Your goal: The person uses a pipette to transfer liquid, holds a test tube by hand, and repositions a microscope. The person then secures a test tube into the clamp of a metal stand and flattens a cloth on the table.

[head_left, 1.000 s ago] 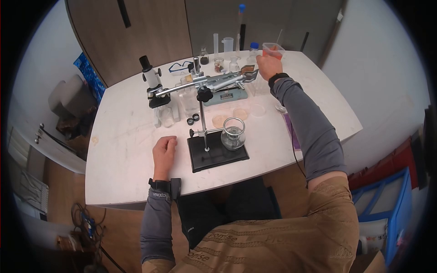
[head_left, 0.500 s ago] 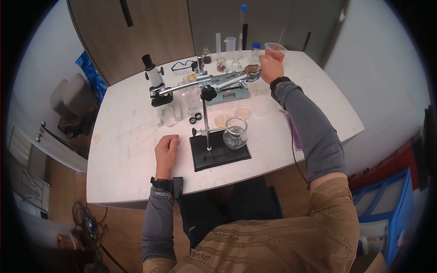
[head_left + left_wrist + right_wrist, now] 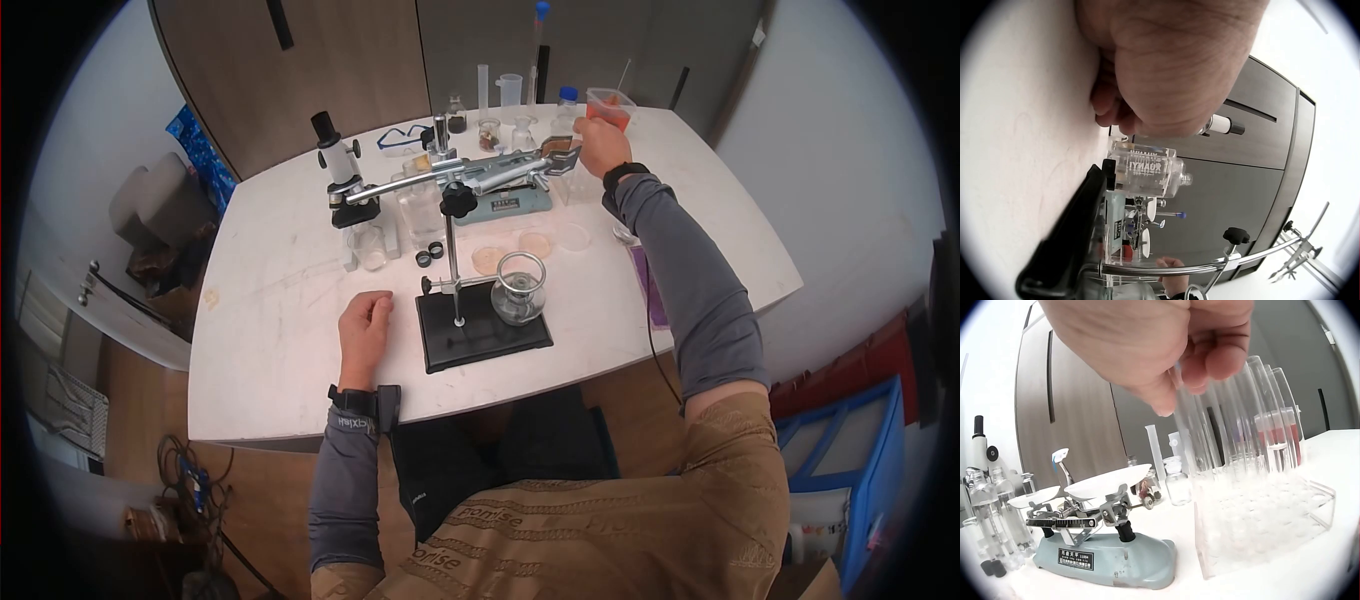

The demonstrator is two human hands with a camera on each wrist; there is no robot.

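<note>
At the far right of the table my right hand [image 3: 603,150] is over a clear test tube rack [image 3: 1260,531]. In the right wrist view its thumb and fingers pinch the top of a glass test tube [image 3: 1192,434] at the rack's near left corner. Several more test tubes [image 3: 1272,422] stand upright in the rack beside it. My left hand [image 3: 364,330] rests on the table with its fingers loosely curled, holding nothing. To its right a round flask [image 3: 519,300] sits under the ring of a stand with a black base [image 3: 450,352].
Left of the rack is a blue-grey pan balance [image 3: 1107,559]. A microscope [image 3: 342,180], a clear bottle [image 3: 1147,172] and petri dishes [image 3: 535,243] stand about the middle. Behind the right hand are a blue-capped bottle [image 3: 567,108] and a plastic tub with red contents [image 3: 612,108]. The stand's clamp arm reaches across.
The head view has shifted slightly. Against the table, both hands stay where they were.
</note>
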